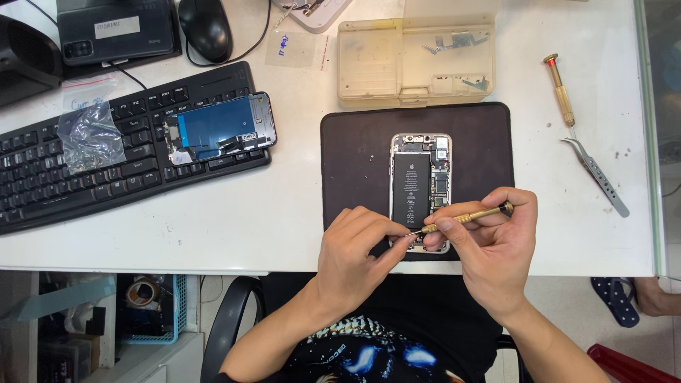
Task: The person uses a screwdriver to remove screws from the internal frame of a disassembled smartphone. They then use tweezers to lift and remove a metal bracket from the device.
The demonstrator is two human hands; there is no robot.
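Note:
An opened phone point(420, 177) lies face down on a dark work mat point(355, 156), its black battery and circuit parts showing. My right hand point(489, 245) grips a small brass screwdriver point(464, 216), whose tip points left at the phone's lower end. My left hand point(355, 259) rests at the phone's bottom left corner, thumb and forefinger pinched close to the screwdriver tip. Whether the fingers hold a screw is too small to tell.
A removed screen panel point(220, 128) and a small plastic bag point(89, 138) lie on a black keyboard point(42, 191). Behind the mat stands a clear parts box point(415, 60). A second screwdriver point(560, 92) and tweezers point(596, 174) lie at the right. A mouse point(206, 28) sits at the back.

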